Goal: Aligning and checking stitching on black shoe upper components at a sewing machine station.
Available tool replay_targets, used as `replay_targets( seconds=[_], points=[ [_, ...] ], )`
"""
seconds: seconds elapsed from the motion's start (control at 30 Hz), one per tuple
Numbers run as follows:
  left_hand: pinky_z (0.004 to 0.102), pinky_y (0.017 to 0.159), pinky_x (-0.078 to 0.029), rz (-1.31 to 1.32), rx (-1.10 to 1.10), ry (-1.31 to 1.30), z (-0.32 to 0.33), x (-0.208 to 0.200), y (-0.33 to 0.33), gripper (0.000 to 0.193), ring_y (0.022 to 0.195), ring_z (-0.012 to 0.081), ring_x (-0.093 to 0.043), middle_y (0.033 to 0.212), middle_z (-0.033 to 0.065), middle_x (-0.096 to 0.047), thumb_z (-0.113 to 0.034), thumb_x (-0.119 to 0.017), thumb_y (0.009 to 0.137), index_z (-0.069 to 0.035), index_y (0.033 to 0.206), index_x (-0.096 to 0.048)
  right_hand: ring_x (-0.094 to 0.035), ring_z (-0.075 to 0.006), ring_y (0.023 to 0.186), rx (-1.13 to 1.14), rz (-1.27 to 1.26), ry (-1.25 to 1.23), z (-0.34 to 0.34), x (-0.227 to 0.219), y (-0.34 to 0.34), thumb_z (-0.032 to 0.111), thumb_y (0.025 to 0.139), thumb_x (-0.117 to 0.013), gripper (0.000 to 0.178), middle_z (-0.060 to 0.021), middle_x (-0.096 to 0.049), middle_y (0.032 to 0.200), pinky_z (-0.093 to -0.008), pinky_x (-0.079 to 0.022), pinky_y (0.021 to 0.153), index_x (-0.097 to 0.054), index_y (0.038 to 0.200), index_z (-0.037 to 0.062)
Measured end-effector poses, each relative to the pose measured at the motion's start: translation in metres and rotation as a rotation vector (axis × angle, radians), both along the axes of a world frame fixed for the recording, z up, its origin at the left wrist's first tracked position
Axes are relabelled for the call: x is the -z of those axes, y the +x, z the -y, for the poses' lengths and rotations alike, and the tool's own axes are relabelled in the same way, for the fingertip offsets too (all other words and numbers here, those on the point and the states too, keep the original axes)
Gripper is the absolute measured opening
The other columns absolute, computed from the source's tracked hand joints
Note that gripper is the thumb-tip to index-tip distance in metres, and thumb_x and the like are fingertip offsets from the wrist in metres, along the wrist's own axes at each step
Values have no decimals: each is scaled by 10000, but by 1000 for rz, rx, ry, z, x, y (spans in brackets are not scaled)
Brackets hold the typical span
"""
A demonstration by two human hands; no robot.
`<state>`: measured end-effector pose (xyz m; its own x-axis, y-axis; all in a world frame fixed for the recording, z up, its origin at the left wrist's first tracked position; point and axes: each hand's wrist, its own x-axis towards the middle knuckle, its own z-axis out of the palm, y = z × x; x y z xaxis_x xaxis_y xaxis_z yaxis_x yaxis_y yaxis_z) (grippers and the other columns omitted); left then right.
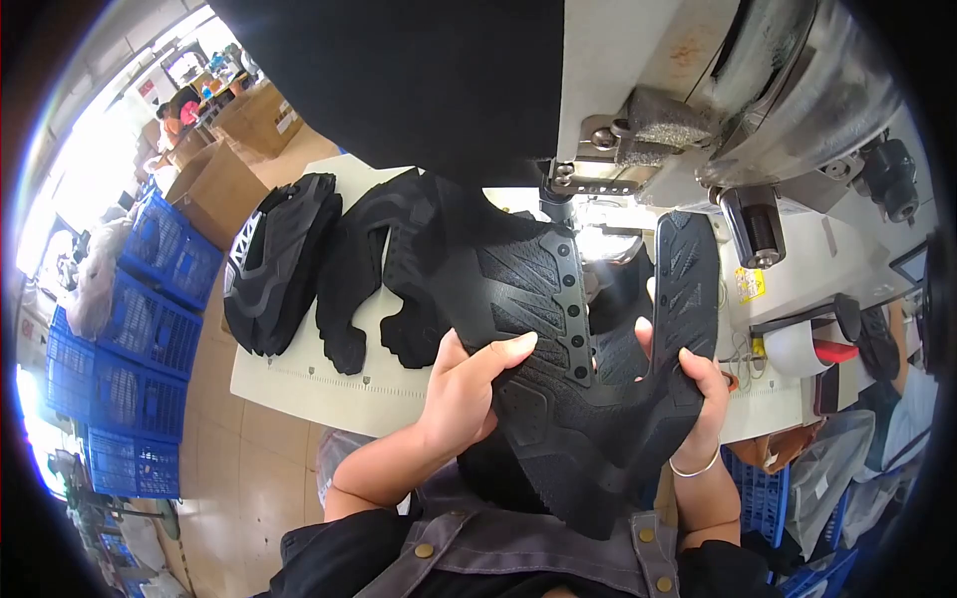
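Observation:
A black shoe upper with textured side panels and a row of eyelets is spread between my two hands, in front of a sewing machine. My left hand grips its left side, thumb lying on top and fingers hidden beneath. On the other side, my right hand pinches the narrow right flap, with some fingers showing through the opening. The upper's far edge lies close to the machine's presser area, where a bright light shines; the needle cannot be made out. More black shoe uppers lie to the left on the pale table.
The pale machine table has a ruler strip along its front edge. Blue plastic crates are stacked at the left, with cardboard boxes behind. At the right are a white and red object and another person's arm.

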<state>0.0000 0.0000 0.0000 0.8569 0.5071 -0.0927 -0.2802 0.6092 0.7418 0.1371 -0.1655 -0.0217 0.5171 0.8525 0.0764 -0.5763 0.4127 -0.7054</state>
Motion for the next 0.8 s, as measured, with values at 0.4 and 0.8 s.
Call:
replay_targets(
  seconds=[0.4, 0.8],
  points=[
    [280, 663, -503, -51, -11, 91, -13, -17, 17, 154, 731, 167, -613, 846, 97, -614, 36, -501, 789, 38, 935, -551, -529, -231, 1050, 149, 43, -70, -13, -15, 5, 120, 813, -366, 522, -200, -404, 1282, -309, -492, 805, -277, 1297, -53],
    [248, 622, -483, -85, 0, 145, -23, -13, 21, 112, 700, 127, -598, 802, 65, -614, 16, -528, 790, 32, 895, -564, -619, -268, 819, 206, 43, -165, -10, -17, 8, 71, 827, -397, 332, -251, -582, 995, -348, -521, 734, -424, 1116, -89]
  ],
)
